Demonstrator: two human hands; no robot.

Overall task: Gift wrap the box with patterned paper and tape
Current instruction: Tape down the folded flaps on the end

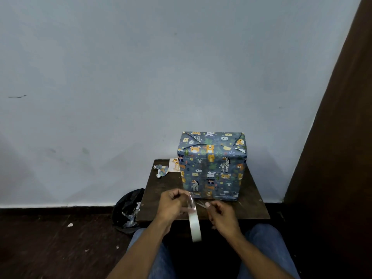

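Note:
A box (pixel 212 164) wrapped in blue paper printed with animals stands upright on a small dark wooden table (pixel 251 208), its top folds closed. In front of it, my left hand (pixel 172 205) pinches the pulled-out end of a clear tape strip (pixel 191 201). The white tape roll (pixel 194 225) hangs below the strip, between my hands. My right hand (pixel 223 216) grips what looks like a small pair of scissors (pixel 200 204), its blades pointing at the strip. Neither hand touches the box.
Crumpled paper scraps (pixel 162 171) and a small card (pixel 174 165) lie at the table's back left corner. A black bin bag (pixel 128 210) with scraps sits on the floor to the left. A pale wall stands behind, a brown panel (pixel 342 137) to the right.

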